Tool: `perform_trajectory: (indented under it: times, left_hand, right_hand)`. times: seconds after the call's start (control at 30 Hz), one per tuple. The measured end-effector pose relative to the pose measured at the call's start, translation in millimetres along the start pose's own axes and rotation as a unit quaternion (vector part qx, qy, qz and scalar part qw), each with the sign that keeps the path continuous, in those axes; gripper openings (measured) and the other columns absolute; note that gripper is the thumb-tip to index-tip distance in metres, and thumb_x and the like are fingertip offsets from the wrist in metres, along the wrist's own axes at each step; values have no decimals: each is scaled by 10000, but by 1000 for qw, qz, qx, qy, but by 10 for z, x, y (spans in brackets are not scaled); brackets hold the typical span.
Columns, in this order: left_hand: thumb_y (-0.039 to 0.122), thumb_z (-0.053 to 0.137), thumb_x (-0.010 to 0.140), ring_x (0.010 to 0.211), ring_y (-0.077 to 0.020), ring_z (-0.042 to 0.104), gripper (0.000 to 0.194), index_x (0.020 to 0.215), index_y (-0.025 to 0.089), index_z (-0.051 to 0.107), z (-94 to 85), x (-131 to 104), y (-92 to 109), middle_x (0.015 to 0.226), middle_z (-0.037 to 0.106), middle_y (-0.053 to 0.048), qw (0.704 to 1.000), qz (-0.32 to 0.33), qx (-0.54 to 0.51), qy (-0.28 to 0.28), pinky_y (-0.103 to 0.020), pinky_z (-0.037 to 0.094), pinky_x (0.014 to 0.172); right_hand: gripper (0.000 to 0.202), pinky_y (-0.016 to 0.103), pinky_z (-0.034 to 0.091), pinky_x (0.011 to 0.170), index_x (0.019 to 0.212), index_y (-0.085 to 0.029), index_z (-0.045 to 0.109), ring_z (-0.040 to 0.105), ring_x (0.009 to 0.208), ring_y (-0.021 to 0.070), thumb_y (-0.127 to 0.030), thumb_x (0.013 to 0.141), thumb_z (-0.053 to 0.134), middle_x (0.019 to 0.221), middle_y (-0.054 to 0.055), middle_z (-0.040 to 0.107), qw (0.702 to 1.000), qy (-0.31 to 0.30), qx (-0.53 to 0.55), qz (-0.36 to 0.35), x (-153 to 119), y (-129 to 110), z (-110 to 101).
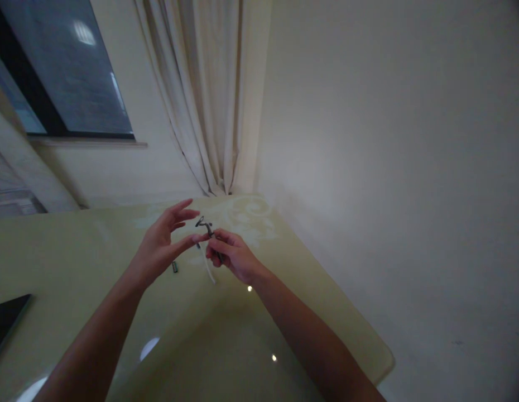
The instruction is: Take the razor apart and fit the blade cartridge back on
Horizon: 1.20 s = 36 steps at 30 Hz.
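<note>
Near the middle of the view, my right hand [232,255] is closed around the lower part of a small dark metal object [206,225] with a ring-like top. My left hand [163,240] has its fingers spread, and its thumb reaches to the metal object beside my right fingertips. Below the hands, a thin white strip [208,267] lies on the glossy greenish table [87,251]. A small dark cylinder [174,267] rests on the table under my left hand. The exact shape of the held object is too small to tell.
At the left edge of the table lies a dark flat object [8,321]. A plain wall [389,167] runs along the table's right side. Behind the table hang long curtains [209,100], with a dark-framed window [75,67] at the upper left.
</note>
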<state>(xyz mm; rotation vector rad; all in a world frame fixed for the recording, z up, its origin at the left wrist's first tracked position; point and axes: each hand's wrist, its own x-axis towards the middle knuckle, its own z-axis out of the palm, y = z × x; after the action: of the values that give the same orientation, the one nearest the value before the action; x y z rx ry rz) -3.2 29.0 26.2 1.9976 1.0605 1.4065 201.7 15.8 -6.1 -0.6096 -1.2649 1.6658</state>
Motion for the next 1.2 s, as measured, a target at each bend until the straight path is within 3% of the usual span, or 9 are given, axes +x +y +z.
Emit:
perform_trajectory:
  times: [0.13, 0.3, 0.47, 0.6, 0.87, 1.2]
  left_hand:
    - [742, 796, 805, 1275, -368, 706, 718, 1327, 251, 754, -97, -30, 54, 1345, 780, -128, 996, -42, 15, -77, -543, 531, 1151]
    - [624, 782, 889, 1282, -338, 701, 544, 1298, 264, 776, -37, -71, 60, 1355, 775, -109, 993, -16, 37, -109, -531, 525, 1153]
    - [529, 829, 879, 1234, -304, 719, 491, 1304, 293, 772, 6, -78, 118, 1314, 782, -92, 992, 23, 22, -124, -496, 550, 1119]
    - [486, 847, 880, 1179, -281, 734, 439, 1273, 303, 782, 12, -87, 196, 1259, 787, -78, 989, 55, 18, -135, -453, 572, 1088]
    - [491, 865, 875, 1121, -261, 748, 415, 1238, 300, 807, 49, -102, 390, 1207, 780, -86, 987, 120, 31, -105, -389, 601, 1021]
    - [573, 830, 885, 1079, -250, 743, 451, 1239, 294, 810, 63, -125, 431, 1160, 781, -81, 977, 178, 86, -85, -377, 593, 996]
  right_hand:
    - [435, 265, 269, 579, 1034, -180, 754, 412, 621, 104, -584, 875, 779, 722, -40, 536, 992, -28, -120, -20, -78, -207, -150]
    - [540, 285, 277, 609, 934, -176, 776, 386, 637, 131, -689, 982, 617, 672, -40, 424, 969, -42, -242, -39, -153, -394, -251]
    - [583, 293, 302, 644, 815, -186, 749, 426, 681, 149, -737, 957, 622, 680, -20, 483, 948, -54, -312, -44, -214, -520, -280]
    - [584, 296, 308, 646, 739, -188, 703, 431, 671, 150, -724, 953, 621, 656, -20, 483, 946, -70, -315, -45, -253, -590, -266]
    - [497, 305, 325, 674, 681, -195, 641, 447, 663, 144, -607, 959, 634, 665, -17, 517, 950, -67, -298, -70, -296, -633, -215]
    - [500, 307, 327, 684, 663, -197, 626, 458, 680, 145, -613, 938, 670, 677, -11, 536, 953, -71, -288, -58, -315, -651, -227]
